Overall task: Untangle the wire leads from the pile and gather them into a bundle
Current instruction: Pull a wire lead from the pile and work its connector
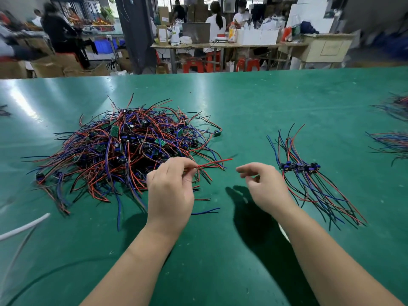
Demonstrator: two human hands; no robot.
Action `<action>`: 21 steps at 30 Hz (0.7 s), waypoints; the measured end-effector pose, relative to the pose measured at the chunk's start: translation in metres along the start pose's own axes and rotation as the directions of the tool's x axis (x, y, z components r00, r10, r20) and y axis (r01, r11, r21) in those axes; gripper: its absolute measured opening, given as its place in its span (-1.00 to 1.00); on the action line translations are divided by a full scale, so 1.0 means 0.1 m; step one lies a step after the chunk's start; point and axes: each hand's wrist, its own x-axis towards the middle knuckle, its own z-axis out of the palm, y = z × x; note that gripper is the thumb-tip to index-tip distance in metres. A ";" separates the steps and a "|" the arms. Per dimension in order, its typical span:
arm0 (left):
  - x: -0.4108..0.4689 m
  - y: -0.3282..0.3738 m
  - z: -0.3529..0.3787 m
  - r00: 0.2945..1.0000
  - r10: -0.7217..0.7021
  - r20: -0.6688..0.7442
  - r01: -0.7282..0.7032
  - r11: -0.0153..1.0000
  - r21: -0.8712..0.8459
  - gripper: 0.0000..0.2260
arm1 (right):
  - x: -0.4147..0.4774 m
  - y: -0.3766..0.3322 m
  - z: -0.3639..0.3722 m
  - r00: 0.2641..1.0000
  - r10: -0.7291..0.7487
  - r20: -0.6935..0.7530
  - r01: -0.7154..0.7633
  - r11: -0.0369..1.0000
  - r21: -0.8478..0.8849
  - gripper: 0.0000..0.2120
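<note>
Head view, looking down over a green desk (pixel 265 102) in a busy workshop.

A large tangled pile (pixel 123 149) of red, blue and black wire leads, with small green circuit boards attached, lies on the desk's left half. The person's left hand (pixel 170 186) hovers at the pile's near right edge. Its thumb and forefinger pinch a red lead (pixel 214 161) near its end, likely to draw one piece free without dragging the whole tangle along. The lead's tip points right, toward the other hand.

The right hand (pixel 262 184) hangs just above the desk's middle, well apart from the pile, fingers loosely curled and grasping nothing. It seems ready to take the freed lead.

Just beside it, toward the right, lies the bundle (pixel 309 177): several leads laid side by side, their blue parts lined up in a row, so that new ones can be added neatly. More sorted leads (pixel 390 144) lie at the right edge. Most of the pile is not yet sorted.
</note>
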 end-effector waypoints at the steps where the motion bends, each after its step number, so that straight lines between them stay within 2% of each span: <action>1: -0.01 0.03 -0.02 0.995 0.091 -0.044 -0.094 0.994 -0.063 -0.93 | -0.02 -0.02 -0.01 0.997 -0.008 0.080 -0.001 0.995 0.103 -0.70; 4: -0.08 0.18 -0.03 0.955 0.293 -0.036 -0.295 0.939 -0.175 -0.88 | -0.15 -0.19 0.04 0.919 -0.211 0.332 0.063 0.912 0.406 -0.58; 6: -0.16 0.28 0.01 0.929 0.370 0.016 -0.352 0.896 -0.272 -0.91 | -0.20 -0.26 0.10 0.885 -0.320 0.339 0.135 0.873 0.469 -0.55; 9: -0.20 0.35 0.08 0.908 0.414 0.061 -0.361 0.849 -0.386 -0.89 | -0.22 -0.31 0.14 0.912 -0.316 0.262 0.163 0.864 0.476 -0.66; 11: -0.17 0.33 0.07 0.925 0.372 0.075 -0.316 0.864 -0.392 -0.83 | -0.23 -0.32 0.14 0.926 -0.290 0.242 0.082 0.780 0.621 -0.81; 13: -0.12 0.27 0.04 0.951 0.304 0.057 -0.279 0.923 -0.266 -0.75 | -0.22 -0.33 0.11 0.951 -0.193 0.241 -0.057 0.657 0.752 -0.86; 15: -0.07 0.20 0.02 0.984 0.161 0.071 -0.151 0.980 -0.129 -0.68 | -0.19 -0.33 0.07 0.969 -0.083 0.234 -0.152 0.547 0.823 -0.84; 17: -0.04 0.15 0.01 0.987 -0.029 0.158 0.046 0.993 -0.106 -0.66 | -0.17 -0.34 0.02 0.967 -0.021 0.253 -0.218 0.440 0.871 -0.82; 19: -0.04 0.13 0.02 0.950 -0.148 0.275 0.210 0.954 -0.212 -0.76 | -0.16 -0.34 -0.03 0.962 -0.030 0.270 -0.236 0.399 0.886 -0.83; 21: -0.05 0.16 0.02 0.895 -0.228 0.384 0.367 0.864 -0.344 -0.82 | -0.16 -0.34 -0.06 0.960 -0.045 0.275 -0.238 0.385 0.892 -0.84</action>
